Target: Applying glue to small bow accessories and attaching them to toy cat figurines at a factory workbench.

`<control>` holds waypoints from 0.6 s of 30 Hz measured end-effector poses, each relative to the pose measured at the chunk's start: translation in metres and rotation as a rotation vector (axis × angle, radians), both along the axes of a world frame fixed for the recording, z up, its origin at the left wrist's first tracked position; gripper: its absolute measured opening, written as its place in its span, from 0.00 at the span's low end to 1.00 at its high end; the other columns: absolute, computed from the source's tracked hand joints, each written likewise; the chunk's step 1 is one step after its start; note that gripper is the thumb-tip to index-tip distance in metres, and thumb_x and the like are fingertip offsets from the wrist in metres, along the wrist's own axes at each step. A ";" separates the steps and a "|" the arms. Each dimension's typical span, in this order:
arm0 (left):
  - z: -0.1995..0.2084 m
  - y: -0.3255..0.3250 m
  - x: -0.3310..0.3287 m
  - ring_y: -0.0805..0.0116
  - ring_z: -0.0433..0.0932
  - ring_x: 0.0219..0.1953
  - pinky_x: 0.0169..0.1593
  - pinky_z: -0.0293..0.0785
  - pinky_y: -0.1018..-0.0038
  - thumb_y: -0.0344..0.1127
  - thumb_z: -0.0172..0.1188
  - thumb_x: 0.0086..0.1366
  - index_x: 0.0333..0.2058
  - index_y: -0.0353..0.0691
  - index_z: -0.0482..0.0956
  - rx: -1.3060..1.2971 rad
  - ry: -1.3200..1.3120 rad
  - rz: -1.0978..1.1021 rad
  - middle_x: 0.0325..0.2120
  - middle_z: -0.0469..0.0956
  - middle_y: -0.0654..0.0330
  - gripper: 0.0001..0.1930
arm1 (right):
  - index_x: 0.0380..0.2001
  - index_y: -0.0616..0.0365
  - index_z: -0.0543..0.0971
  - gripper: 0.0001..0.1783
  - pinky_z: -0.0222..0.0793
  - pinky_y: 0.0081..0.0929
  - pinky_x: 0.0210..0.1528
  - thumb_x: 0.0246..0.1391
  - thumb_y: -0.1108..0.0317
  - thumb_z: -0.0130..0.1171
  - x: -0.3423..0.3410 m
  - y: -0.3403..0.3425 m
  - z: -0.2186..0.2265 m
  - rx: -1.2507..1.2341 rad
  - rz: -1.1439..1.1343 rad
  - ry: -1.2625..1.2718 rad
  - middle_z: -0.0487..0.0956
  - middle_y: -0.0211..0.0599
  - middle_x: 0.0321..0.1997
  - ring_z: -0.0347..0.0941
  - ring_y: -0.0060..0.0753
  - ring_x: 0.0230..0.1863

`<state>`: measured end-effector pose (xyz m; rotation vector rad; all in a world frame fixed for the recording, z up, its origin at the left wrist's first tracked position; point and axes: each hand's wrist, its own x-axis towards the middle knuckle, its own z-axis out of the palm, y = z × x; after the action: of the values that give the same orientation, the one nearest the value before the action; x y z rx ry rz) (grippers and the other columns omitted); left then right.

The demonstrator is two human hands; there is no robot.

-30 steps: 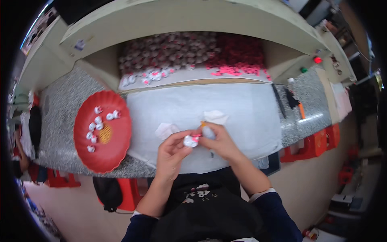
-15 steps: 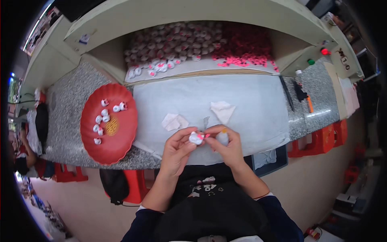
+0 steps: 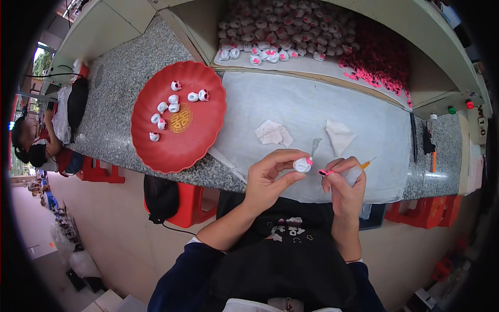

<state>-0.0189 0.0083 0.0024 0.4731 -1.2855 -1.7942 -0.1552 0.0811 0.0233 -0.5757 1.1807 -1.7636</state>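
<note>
Ball (image 3: 302,165) between fingertips (image 3: 298,177) of left grip (image 3: 265,179)

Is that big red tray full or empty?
Neither: several small white pieces, some with pink, lie in the red tray, but much of its bottom shows bare.

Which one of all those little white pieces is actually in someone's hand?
The pink-patched white piece, held by the left hand; the others lie in the red dish or the heaped pile at the back.
</note>
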 end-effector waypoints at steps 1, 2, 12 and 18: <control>0.000 0.000 0.000 0.64 0.68 0.42 0.45 0.64 0.73 0.18 0.53 0.47 0.39 0.30 0.66 0.004 -0.003 0.003 0.37 0.69 0.50 0.17 | 0.21 0.63 0.66 0.07 0.59 0.18 0.17 0.36 0.81 0.52 0.001 0.001 0.002 0.009 0.052 0.010 0.69 0.44 0.23 0.63 0.24 0.16; -0.001 0.000 0.000 0.64 0.68 0.42 0.45 0.65 0.73 0.17 0.53 0.47 0.39 0.30 0.67 -0.055 -0.024 0.022 0.38 0.68 0.49 0.17 | 0.21 0.63 0.66 0.06 0.59 0.17 0.17 0.36 0.81 0.52 0.002 0.001 0.004 0.017 0.102 0.022 0.68 0.44 0.23 0.63 0.24 0.16; 0.001 0.002 -0.004 0.67 0.70 0.39 0.41 0.66 0.77 0.19 0.55 0.44 0.35 0.35 0.73 -0.218 -0.118 0.128 0.36 0.71 0.54 0.15 | 0.20 0.64 0.70 0.06 0.57 0.13 0.17 0.35 0.83 0.54 0.010 -0.006 0.003 -0.002 0.139 -0.080 0.68 0.38 0.25 0.62 0.19 0.18; 0.004 0.004 -0.005 0.66 0.70 0.40 0.42 0.66 0.77 0.19 0.55 0.45 0.34 0.35 0.73 -0.176 -0.099 0.078 0.37 0.70 0.54 0.14 | 0.20 0.64 0.67 0.04 0.55 0.14 0.15 0.37 0.81 0.52 0.009 -0.006 0.002 0.020 0.146 -0.036 0.64 0.36 0.24 0.60 0.20 0.17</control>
<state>-0.0243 0.0124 0.0063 0.5117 -1.4583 -1.5939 -0.1459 0.0754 0.0253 -0.6003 1.1023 -1.6307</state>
